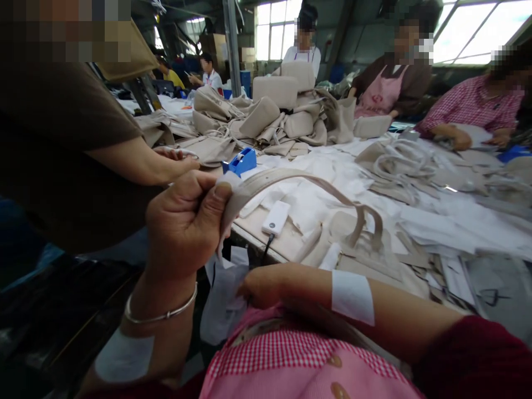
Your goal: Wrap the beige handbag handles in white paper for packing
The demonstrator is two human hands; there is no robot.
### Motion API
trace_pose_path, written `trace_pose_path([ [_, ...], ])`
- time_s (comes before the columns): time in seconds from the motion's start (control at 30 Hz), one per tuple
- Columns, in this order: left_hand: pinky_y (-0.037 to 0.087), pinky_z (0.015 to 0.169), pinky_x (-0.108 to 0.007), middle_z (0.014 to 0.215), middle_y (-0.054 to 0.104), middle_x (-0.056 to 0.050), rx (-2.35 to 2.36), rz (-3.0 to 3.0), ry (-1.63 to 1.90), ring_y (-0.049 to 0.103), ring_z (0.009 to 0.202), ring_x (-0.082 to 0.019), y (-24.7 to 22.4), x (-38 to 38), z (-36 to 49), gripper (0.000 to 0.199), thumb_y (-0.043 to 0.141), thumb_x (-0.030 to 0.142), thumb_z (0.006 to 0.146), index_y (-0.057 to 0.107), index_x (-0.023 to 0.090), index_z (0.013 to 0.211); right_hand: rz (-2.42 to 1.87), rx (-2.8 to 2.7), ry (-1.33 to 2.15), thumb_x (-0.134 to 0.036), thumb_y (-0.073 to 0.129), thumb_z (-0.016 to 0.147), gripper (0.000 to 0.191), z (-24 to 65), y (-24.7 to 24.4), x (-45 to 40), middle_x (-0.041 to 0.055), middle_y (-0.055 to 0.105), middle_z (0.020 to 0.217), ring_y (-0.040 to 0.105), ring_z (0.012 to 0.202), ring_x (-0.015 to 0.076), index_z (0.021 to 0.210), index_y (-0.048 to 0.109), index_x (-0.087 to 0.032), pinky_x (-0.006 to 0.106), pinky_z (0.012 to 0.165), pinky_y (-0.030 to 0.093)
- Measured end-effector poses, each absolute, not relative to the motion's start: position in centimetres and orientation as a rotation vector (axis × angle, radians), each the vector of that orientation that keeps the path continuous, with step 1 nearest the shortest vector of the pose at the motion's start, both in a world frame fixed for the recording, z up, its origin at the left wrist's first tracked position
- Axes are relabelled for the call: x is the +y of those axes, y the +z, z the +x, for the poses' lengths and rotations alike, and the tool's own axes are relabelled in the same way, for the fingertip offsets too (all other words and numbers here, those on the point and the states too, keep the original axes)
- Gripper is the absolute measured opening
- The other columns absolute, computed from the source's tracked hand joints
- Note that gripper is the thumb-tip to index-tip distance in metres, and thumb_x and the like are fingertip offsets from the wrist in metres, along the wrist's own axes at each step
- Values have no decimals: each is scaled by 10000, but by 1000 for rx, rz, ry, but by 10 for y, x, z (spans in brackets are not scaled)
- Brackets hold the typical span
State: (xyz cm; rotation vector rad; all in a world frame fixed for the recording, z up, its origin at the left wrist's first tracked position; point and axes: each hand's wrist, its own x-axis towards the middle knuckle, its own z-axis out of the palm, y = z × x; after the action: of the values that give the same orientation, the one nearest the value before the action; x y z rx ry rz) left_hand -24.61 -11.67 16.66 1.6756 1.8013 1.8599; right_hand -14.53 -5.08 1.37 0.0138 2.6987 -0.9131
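My left hand is raised at centre left, thumb and fingers pinching the end of a beige bag strap with a bit of white tissue at the tip. The strap arches right to a loop and down toward a beige bag lying on the table, partly behind my right forearm. Low in front of my apron is my right hand, fingers curled beside white tissue paper that hangs below the table edge. Its fingertips are partly hidden, so what they grip is unclear.
A white power bank with a black cable lies by the table edge, and a blue tape dispenser stands behind it. Beige bags are heaped further back. A co-worker's arm reaches in from the left; several people work around the table.
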Motion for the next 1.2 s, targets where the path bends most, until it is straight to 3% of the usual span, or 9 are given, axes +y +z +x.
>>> trace_pose_path([
  [0.1,346,399,-211,509,553,75,1839,1723,1770,467,402,-80,156,-117,-254,119,593,327,908,612,234,837,152,2682,-1051,-128,577,754,433,-108,31,-15,143,721,1031,658,839,232,1178,663,-111,357,773,515],
  [0.2,381,452,-198,554,567,49,1823,1858,1497,487,464,-85,136,-113,-256,123,585,301,902,624,209,830,394,2470,-1910,-326,688,746,761,-59,46,10,144,574,1344,639,995,212,1445,408,-217,346,835,513],
  [0.27,420,526,-205,614,594,24,1791,1916,1290,517,540,-100,114,-106,-251,157,551,301,916,635,192,838,440,2205,-2501,-475,729,701,863,-26,57,19,119,499,1433,613,1089,223,1461,358,-303,359,862,510],
  [0.37,442,626,-225,697,627,-4,1721,1950,1117,556,640,-123,77,-88,-236,220,497,316,940,644,176,856,520,1912,-3188,-574,726,673,742,11,69,28,67,462,1478,550,1211,262,1336,506,-325,408,909,505],
  [0.47,437,668,-232,721,639,-6,1659,1933,1094,569,673,-130,45,-70,-217,238,489,323,939,657,173,861,1022,1596,-3653,-507,656,783,421,25,71,39,60,615,1322,611,1125,252,1110,653,-243,407,889,534],
  [0.63,430,688,-231,735,666,6,1619,1843,1014,591,709,-138,25,-44,-189,234,511,314,918,690,186,840,1714,1506,-3664,-255,629,842,128,31,59,53,39,755,892,708,849,210,934,696,-197,387,851,556],
  [0.9,418,658,-236,694,676,17,1687,1791,958,598,686,-143,34,-18,-154,243,536,334,885,703,191,782,1718,2235,-3437,-410,741,771,299,29,36,31,48,739,1060,638,1073,234,991,739,-208,419,1026,444],
  [1.1,411,653,-244,711,684,13,1655,1839,927,597,687,-145,33,-7,-129,241,527,347,879,703,197,809,1587,1985,-3228,-438,815,667,460,29,18,9,57,731,1097,596,1148,267,1059,729,-215,444,1064,384],
  [1.2,393,623,-252,646,646,20,1691,1866,834,572,643,-145,33,-6,-127,265,518,365,879,692,201,765,1516,1499,-3435,-471,711,774,399,57,31,30,72,730,1080,638,1076,251,1084,688,-221,447,981,441],
])
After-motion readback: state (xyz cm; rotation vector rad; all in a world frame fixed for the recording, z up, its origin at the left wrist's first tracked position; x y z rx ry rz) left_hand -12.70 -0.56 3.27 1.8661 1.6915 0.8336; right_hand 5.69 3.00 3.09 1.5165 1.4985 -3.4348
